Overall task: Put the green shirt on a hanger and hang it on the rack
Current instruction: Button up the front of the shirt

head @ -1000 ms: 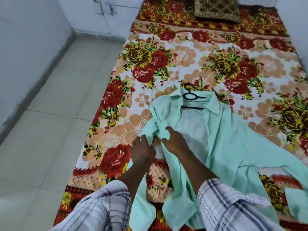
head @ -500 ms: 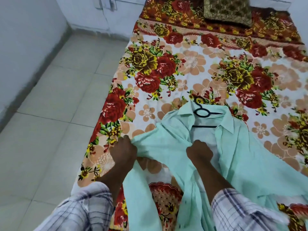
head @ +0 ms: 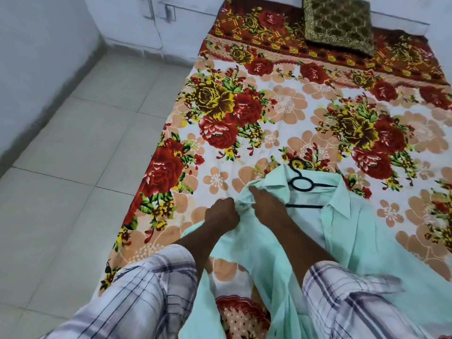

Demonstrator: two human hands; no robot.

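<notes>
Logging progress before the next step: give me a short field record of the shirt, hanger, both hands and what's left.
shirt: green shirt lies open on the floral bedsheet
hanger: black hanger inside the neck opening, hook sticking out past the collar
left hand: left hand grips the shirt's front edge near the collar
right hand: right hand on the fabric beside the left hand; grip unclear
rack: not in view
remaining: shirt not yet hung

The left sleeve [head: 137, 294] and right sleeve [head: 347, 297] are loose white cloth checked with pale grey bands and thin dark navy lines. The 2 end near the elbow, leaving the left hand [head: 221, 214] and right hand [head: 266, 205] bare.
</notes>
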